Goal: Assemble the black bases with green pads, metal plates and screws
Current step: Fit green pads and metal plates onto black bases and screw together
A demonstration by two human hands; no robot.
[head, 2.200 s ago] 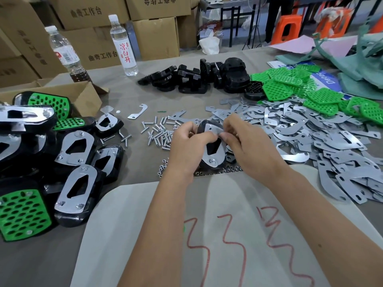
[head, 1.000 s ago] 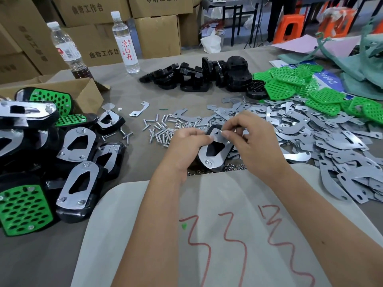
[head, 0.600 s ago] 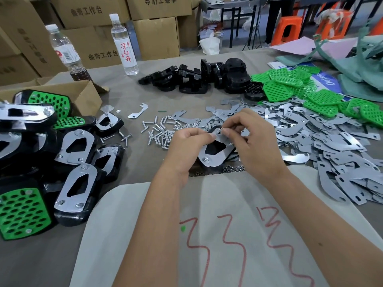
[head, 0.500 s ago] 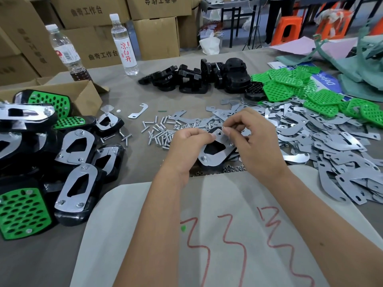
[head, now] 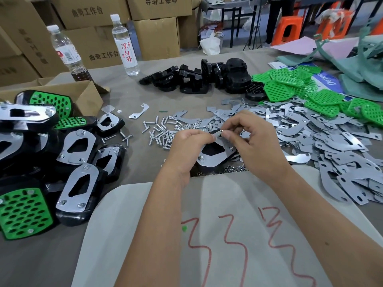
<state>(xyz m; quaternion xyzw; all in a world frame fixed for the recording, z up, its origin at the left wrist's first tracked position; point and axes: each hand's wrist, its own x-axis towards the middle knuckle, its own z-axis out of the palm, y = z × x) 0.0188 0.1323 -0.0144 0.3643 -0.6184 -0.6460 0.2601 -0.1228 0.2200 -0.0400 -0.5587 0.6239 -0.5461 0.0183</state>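
Single head-worn view, wide-angle, edges bowed. Looks forward and down across counter (head: pixel 132 179) from wearer's seat. Near: both forearms enter from lower frame, hands meeting just above centre. Mid-distance: parts spread left, centre, right. Far: cardboard boxes (head: pixel 157 36) upper left, orange stools (head: pixel 288 30) upper right, beyond counter's far edge. No second view, so no shared area.

Screws (head: pixel 159 133) left (plates (head: pixel 323 146) right)

The table (head: pixel 182 96) carries finished bases (head: pixel 78 187) left of the hands, screws (head: pixel 159 133) just beyond, plates (head: pixel 331 146) right, pads (head: pixel 290 88) farther right.
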